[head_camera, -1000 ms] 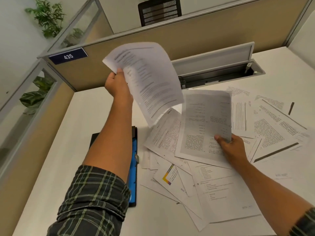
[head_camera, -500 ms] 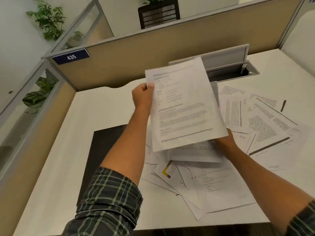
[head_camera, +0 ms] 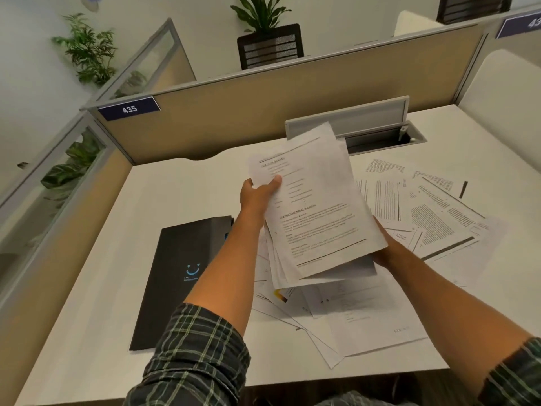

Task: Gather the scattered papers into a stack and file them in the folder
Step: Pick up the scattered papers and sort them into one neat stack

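Head view: small stack of papers was held up at frame centre, above the desk, tilted, top sheet printed side up. Left hand pinched its upper-left edge, thumb on top. Right hand gripped the lower-right corner from underneath, mostly hidden by the sheets. Loose papers were scattered right of centre and below the stack. Dark folder lay closed, flat on the desk at left of centre, partly behind the left forearm. Plaid sleeves at bottom edge. Partition sign "435" at upper left.
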Demonstrator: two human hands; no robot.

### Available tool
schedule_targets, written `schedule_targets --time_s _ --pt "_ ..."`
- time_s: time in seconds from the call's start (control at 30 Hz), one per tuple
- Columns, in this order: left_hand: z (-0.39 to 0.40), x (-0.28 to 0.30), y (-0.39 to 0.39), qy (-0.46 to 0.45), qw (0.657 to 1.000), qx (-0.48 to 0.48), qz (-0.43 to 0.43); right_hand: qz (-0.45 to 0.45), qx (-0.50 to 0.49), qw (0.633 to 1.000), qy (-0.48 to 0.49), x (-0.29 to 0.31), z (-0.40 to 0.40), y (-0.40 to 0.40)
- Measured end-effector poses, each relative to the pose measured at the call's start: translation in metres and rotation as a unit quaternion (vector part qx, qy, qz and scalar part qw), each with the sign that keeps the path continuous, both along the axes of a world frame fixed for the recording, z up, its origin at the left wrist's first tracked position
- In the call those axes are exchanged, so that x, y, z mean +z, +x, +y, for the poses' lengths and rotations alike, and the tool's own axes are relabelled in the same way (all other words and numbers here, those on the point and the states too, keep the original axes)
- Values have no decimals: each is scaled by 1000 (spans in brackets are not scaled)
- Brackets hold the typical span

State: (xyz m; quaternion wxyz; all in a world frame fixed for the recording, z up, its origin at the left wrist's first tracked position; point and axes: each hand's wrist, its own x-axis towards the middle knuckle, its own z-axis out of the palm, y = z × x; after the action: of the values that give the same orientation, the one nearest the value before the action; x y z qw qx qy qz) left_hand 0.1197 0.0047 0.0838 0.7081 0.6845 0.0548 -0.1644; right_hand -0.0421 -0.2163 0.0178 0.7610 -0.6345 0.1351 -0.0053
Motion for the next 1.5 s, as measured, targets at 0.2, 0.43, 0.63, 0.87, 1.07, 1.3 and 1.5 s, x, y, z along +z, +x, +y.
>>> schedule_targets --time_s 0.2,0.43,0.63,0.87,1.07,1.3,1.5 --pt "10 5 -7 -38 997 -52 -45 -6 41 978 204 21 -9 3" --pt "9 13 -20 -46 986 -88 -132 -76 -3 994 -76 38 1 16" --pt "27 -10 -31 -32 982 -114 -147 -116 -66 987 -86 28 11 9" --pt "43 -57 -53 104 976 -178 -76 -55 -46 995 -76 9 15 -2" --pt "35 -46 -51 70 982 -160 -78 -58 -76 993 -68 14 22 4" --pt "30 -44 -51 27 988 -149 -15 2 -31 996 -81 4 19 8" --pt "43 -67 -59 64 995 -68 34 153 -65 926 -339 -21 5 -12"
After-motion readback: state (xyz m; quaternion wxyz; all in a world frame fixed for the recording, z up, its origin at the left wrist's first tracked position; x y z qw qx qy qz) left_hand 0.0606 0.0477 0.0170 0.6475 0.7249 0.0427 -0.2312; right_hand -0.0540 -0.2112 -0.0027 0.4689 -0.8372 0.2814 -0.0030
